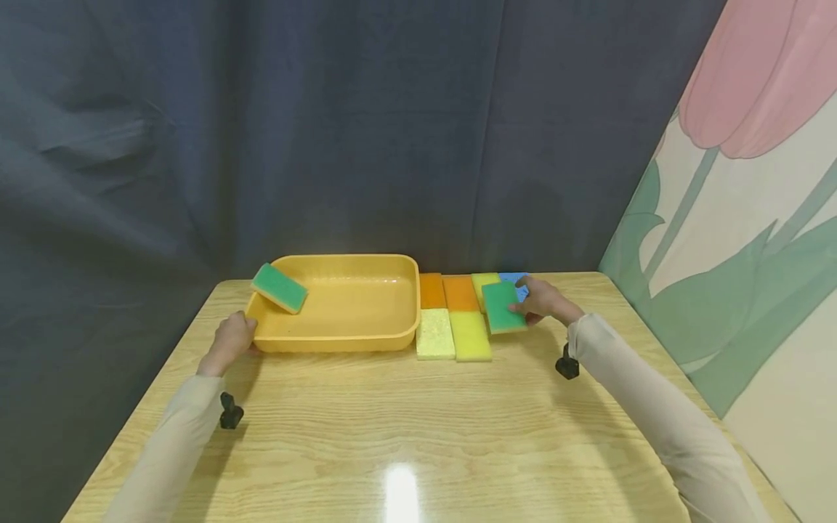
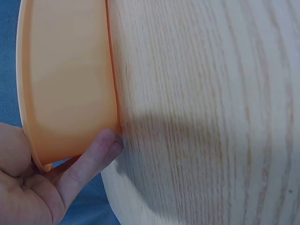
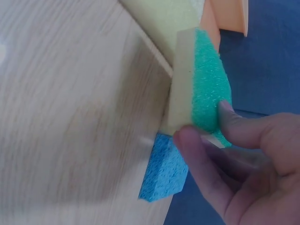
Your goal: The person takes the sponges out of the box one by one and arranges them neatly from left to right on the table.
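My left hand [image 1: 229, 341] grips the near left corner of a yellow-orange plastic basin [image 1: 340, 345], thumb over the rim and fingers against its outer wall, as the left wrist view shows. Inside that basin a green-topped sponge [image 1: 280, 288] leans on the left wall. With thumb and fingers my right hand [image 1: 541, 299] pinches another green-topped sponge [image 3: 206, 84], pale yellow underneath, tilted over the row of sponges to the basin's right. Close by its fingers lies a blue sponge [image 3: 164, 168] at the table's far edge.
Two orange sponges [image 1: 461, 293] lie beside the basin at the back, with a small yellow one [image 1: 485, 280] partly covered. In front are a pale yellow sponge [image 1: 435, 334] and a brighter yellow sponge [image 1: 471, 336]. A dark curtain [image 1: 366, 131] hangs behind the wooden table [image 1: 366, 414].
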Tool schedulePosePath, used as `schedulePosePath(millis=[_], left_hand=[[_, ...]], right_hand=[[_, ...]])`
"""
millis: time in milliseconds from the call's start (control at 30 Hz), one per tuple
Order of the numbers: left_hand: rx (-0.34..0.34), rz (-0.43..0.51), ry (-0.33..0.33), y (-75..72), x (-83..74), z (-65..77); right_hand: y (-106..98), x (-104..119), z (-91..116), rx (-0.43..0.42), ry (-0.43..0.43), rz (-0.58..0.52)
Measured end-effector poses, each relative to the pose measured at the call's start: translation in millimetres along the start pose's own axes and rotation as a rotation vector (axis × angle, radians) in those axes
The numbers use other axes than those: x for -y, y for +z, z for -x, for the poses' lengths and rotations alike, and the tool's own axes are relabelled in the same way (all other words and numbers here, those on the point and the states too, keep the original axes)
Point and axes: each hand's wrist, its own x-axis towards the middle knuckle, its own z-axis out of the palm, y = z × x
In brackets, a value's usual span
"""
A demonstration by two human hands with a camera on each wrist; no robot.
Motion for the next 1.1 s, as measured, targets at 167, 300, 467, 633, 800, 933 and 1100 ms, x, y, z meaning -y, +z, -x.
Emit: schedulePosePath(millis=[167, 300, 467, 633, 800, 933, 1100], left_hand=[[-0.005, 0.002, 0.012, 0.0, 1.2, -0.6], [0.004, -0.004, 0.011, 0.2, 1.6, -1.9], [0.019, 0.003, -0.001, -0.1, 1.1, -1.4], [0.017, 0.000, 0.000, -1.6, 1.3, -0.4], [0.013, 0.004, 0.008, -2.8, 1.5, -0.8], [0.020, 0.014, 0.000, -1.6, 2.1, -0.9], [0.017, 0.008, -0.001, -0.4, 2.4, -0.9]], right_hand=[[0.8, -2.0, 5.5, 0.054, 0.022, -0.011], [3.2, -2.3, 11.3, 0.113, 0.033, -0.026], [6.1, -5.0, 16.6, 0.159, 0.050, -0.026], [8.7, -8.5, 21.2, 0.226, 0.072, -0.051], [13.0, -10.3, 21.6, 0.270, 0.078, -0.078], [16.2, -11.5, 20.5, 0.277, 0.075, -0.084], [19.4, -11.9, 19.8, 0.267, 0.070, -0.074]])
